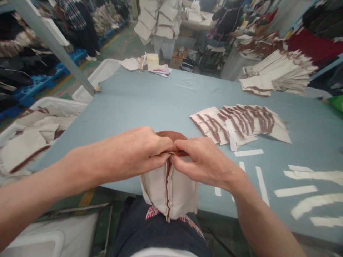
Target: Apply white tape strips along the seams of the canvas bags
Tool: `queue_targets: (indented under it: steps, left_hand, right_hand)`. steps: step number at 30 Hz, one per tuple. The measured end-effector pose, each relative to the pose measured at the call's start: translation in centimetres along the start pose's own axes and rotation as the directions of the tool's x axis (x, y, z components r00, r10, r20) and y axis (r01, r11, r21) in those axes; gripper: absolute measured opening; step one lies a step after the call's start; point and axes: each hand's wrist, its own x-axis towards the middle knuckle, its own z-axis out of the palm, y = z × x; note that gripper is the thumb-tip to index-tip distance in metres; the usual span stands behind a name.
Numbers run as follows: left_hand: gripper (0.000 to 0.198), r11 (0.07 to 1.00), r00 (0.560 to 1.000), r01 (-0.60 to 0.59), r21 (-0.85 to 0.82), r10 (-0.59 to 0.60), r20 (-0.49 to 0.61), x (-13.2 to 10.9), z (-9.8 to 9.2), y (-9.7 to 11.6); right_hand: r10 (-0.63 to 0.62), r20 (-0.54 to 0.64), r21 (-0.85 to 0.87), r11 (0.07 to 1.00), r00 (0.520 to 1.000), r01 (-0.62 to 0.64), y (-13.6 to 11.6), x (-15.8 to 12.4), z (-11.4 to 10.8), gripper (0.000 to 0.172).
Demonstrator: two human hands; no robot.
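A cream fabric piece [184,189] with brown edging and a brown seam down its middle hangs over the near table edge, in front of my body. My left hand [150,150] pinches its brown-trimmed upper edge just left of the seam. Pressed close beside it, my right hand [200,157] pinches the same edge on the right. The thumbs and fingertips nearly meet at the top of the seam. Behind the hands, the brown inner side of the piece curves up. What lies directly under the fingertips is hidden.
An overlapping row of cream-and-brown pieces [241,123] lies on the blue table [134,103]. White strips [296,191] are scattered at the right. Another fabric stack [278,73] sits at the far right edge. A white bin [64,103] of pieces stands left. Papers [160,69] lie at the back.
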Motion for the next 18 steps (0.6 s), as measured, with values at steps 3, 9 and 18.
queue_targets:
  steps: [3, 9, 18]
  left_hand:
    - [0.022, 0.983, 0.997, -0.015, 0.181, 0.028, -0.070, -0.4, 0.8, 0.0]
    - [0.035, 0.873, 0.943, -0.180, 0.454, 0.284, -0.173, -1.4, 1.9, -0.9]
    - [0.023, 0.804, 0.854, -0.332, 0.493, 0.479, -0.205, -2.3, 2.2, -0.8]
  right_hand:
    - [0.009, -0.057, 0.030, 1.000, 0.998, -0.007, 0.2, 0.0, 0.3, 0.017]
    - [0.083, -0.019, 0.398, 0.915, 0.996, -0.069, 0.4, 0.1, -0.1, 0.012]
    - [0.106, 0.177, 0.860, 0.467, 0.978, -0.206, 1.1, -0.4, 0.3, 0.019]
